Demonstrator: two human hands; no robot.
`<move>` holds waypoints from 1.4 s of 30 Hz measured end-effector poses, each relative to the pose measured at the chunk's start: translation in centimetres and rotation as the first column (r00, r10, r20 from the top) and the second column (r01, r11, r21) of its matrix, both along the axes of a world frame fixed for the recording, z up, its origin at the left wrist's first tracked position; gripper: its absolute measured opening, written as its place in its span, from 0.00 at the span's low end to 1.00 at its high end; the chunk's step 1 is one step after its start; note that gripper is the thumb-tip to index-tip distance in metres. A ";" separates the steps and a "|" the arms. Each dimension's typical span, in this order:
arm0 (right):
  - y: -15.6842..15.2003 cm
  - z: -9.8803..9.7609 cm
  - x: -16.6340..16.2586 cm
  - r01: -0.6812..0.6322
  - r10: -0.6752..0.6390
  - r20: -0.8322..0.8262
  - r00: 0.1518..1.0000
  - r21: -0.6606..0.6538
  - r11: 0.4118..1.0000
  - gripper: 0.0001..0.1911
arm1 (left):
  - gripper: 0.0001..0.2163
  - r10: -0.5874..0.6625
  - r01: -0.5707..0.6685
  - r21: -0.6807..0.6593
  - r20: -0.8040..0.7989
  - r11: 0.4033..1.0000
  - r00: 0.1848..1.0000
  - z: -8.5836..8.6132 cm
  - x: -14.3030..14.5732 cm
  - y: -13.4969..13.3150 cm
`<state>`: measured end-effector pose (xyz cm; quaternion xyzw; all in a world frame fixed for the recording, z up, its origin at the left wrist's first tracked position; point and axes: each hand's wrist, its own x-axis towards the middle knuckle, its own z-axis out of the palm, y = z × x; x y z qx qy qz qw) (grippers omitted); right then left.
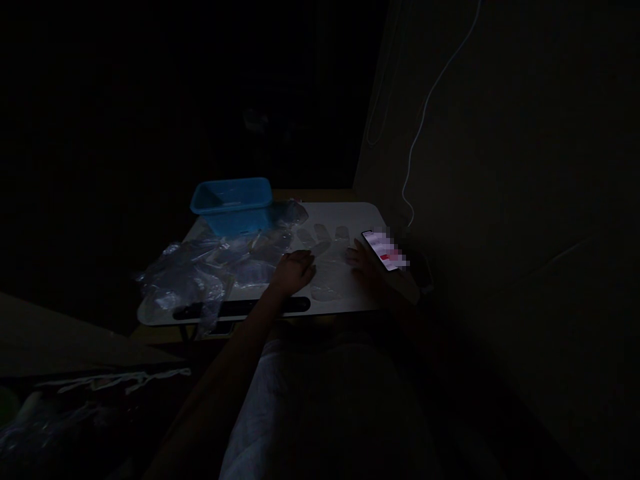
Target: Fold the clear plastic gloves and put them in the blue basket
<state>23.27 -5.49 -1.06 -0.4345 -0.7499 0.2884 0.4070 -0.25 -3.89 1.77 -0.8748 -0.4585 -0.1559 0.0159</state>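
My left hand [294, 272] rests on the white table, palm down, its fingers stretched out and slightly bent. It lies at the left edge of a flat, see-through sheet [327, 283]. Beyond the fingertips are several pale, rounded, finger-like shapes [323, 232]; whether they belong to the sheet I cannot tell. My right hand [359, 261] is on the other side, fingers apart and nothing visible in them, though shadow hides much of it. Crumpled clear plastic bags [200, 270] spread over the table to the left of my left hand.
A blue plastic basket [240, 217] stands at the table's back left. A lit phone [377, 247] lies by the right edge of the small table [345, 212]. A white cable [425, 110] hangs along the right wall. A dark slot [240, 307] runs along the front edge. The room is very dark.
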 end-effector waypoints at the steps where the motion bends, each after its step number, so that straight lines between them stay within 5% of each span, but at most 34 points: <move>1: 0.0 0.1 -0.2 -0.011 0.011 0.011 1.000 0.002 1.000 0.40 | 0.18 -0.004 0.004 0.001 -0.001 1.000 1.000 0.0 0.0 0.0; 20: -0.5 0.5 -0.8 -0.037 -0.009 0.203 0.979 0.218 0.975 0.31 | 0.19 -0.037 0.037 -0.024 -0.019 0.999 0.999 0.3 0.0 -0.2; 42: -0.7 1.3 -0.8 -0.038 -0.023 0.259 0.966 0.230 0.973 0.29 | 0.18 -0.080 0.078 0.021 0.090 0.997 0.993 0.2 -0.2 -0.2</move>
